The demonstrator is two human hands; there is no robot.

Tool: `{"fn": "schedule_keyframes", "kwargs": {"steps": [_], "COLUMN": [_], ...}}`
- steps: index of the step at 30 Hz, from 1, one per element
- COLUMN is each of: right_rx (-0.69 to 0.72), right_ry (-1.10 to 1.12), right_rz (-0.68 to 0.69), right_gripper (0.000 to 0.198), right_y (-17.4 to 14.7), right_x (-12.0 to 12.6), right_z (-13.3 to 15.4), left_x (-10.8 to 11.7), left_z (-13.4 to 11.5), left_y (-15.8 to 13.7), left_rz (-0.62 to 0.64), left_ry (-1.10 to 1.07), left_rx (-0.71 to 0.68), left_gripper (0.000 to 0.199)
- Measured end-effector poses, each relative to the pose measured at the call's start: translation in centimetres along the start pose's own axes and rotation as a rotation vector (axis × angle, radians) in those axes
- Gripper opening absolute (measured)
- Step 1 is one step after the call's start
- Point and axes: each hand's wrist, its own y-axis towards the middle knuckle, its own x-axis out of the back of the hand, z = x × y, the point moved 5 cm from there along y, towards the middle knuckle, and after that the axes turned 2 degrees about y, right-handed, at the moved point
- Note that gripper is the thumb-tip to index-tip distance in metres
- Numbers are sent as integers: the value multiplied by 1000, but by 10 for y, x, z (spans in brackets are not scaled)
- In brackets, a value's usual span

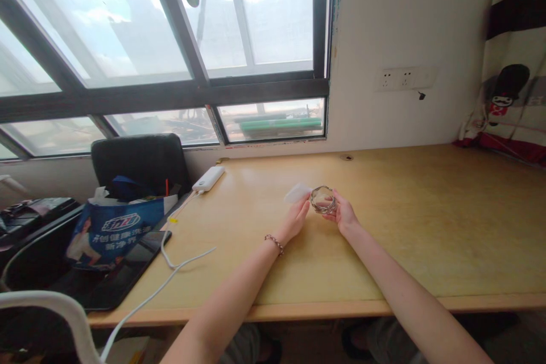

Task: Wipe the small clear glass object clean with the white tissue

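Observation:
A silvery metal bangle (324,210), openwork and round, is held up over the wooden table. My right hand (344,215) is closed on its right side, thumb above and fingers beneath. At the bangle's left is my left hand (296,220), its fingers pressed together and pointing away from me. A thin white tissue (296,193) sticks out beyond these fingers, seemingly pinched in them. Whether my left fingertips touch the bangle is hard to tell. Around my left wrist is a beaded bracelet (274,243).
On the yellowish table (426,227), a white power bank (209,179) with a white cable (170,273) lies to the left. A black tablet-like slab (128,278) overhangs the left edge. Beyond it, a blue bag (121,233) rests on a black chair (139,159).

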Motion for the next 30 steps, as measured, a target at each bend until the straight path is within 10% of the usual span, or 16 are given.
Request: {"fn": "schedule_keyframes", "kwargs": {"steps": [20,30], "right_rx": [153,162], "right_ry": [64,272], "right_rz": [110,111], "right_gripper": [35,27], "right_y": [-2,2], "right_x": [-6,-3], "right_z": [6,8], "left_x": [-5,-5], "left_z": [16,-4], "left_y": [2,-6], "left_rz": [-72,-132], "left_ry": [-121,160], "left_rx": [76,-161], "left_gripper": [37,48]}}
